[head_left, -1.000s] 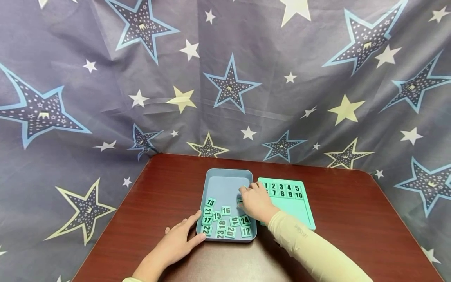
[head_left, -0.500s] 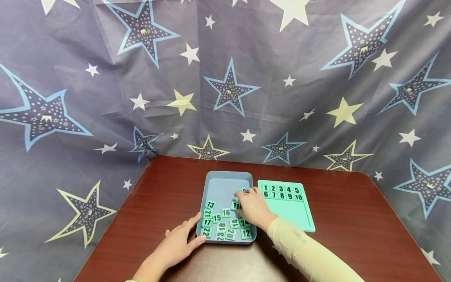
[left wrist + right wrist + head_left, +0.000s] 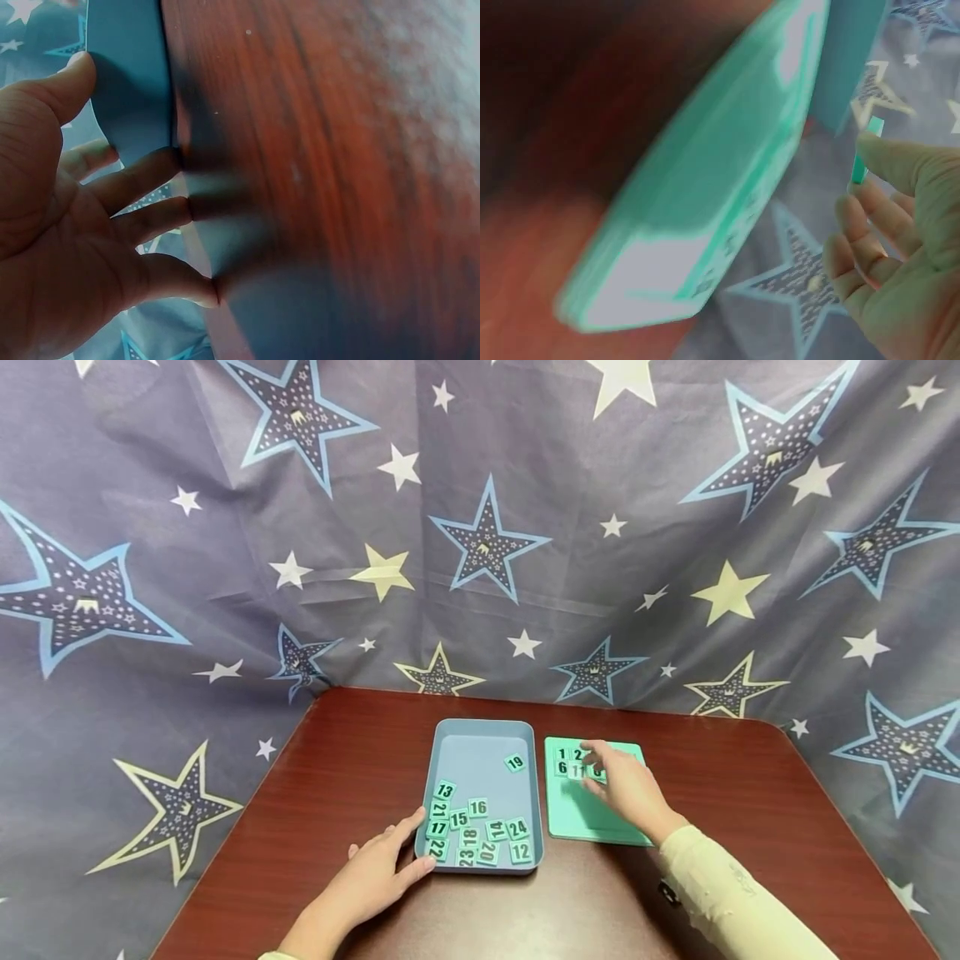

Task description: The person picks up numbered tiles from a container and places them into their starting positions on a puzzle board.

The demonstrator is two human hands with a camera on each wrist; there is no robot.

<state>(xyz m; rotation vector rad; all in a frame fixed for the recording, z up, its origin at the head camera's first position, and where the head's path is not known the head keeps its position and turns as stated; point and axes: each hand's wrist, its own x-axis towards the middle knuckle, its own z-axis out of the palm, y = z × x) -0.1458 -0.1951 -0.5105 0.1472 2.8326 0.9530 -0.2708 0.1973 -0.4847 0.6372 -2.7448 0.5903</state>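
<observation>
At the left, on the reddish-brown table [image 3: 367, 760], the left hand [image 3: 378, 875] lies with its fingers spread, thumb at the near-left corner of the blue-grey tray [image 3: 476, 747] and index finger against its left side. The left wrist view shows the fingers fanned apart, gripping nothing. Inside the tray, number tiles crowd the near half: tile 13 [image 3: 445, 790] by the left wall, tile 16 [image 3: 477, 807] farther in, tile 12 [image 3: 521, 852] in the near-right corner. Tile 19 [image 3: 514, 762] sits apart, near the right wall. Just right of the tray lies the green board [image 3: 581, 814], its 1, 2 and 6 in sight. Above it is tile 11 [image 3: 576, 770], pinched between the thumb and a fingertip of the right hand [image 3: 628, 787], whose other fingers bend loosely. A pale sleeve [image 3: 742, 893] covers that arm.
</observation>
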